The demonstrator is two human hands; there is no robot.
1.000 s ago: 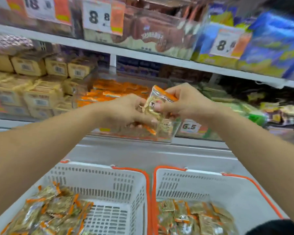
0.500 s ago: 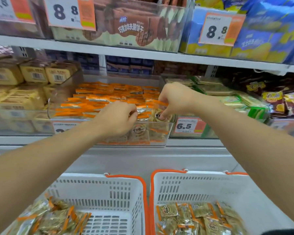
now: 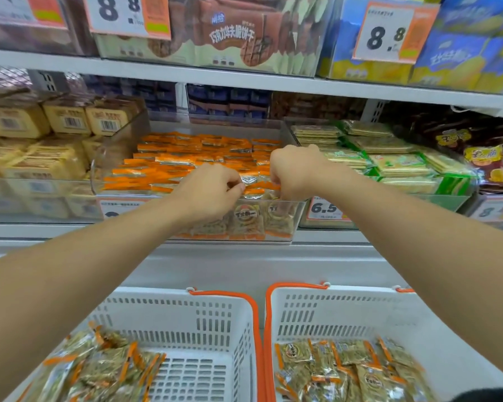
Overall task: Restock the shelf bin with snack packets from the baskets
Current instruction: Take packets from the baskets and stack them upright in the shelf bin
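Two white baskets (image 3: 186, 320) sit nearest, cut off by the bottom edge, each holding snack packets (image 3: 331, 364). Beyond, both hands reach into the clear shelf bin (image 3: 285, 224). The left hand (image 3: 212, 190) and right hand (image 3: 295, 172) curl their fingers onto the front-row packets; fingertips are hidden, so the exact grip is unclear.
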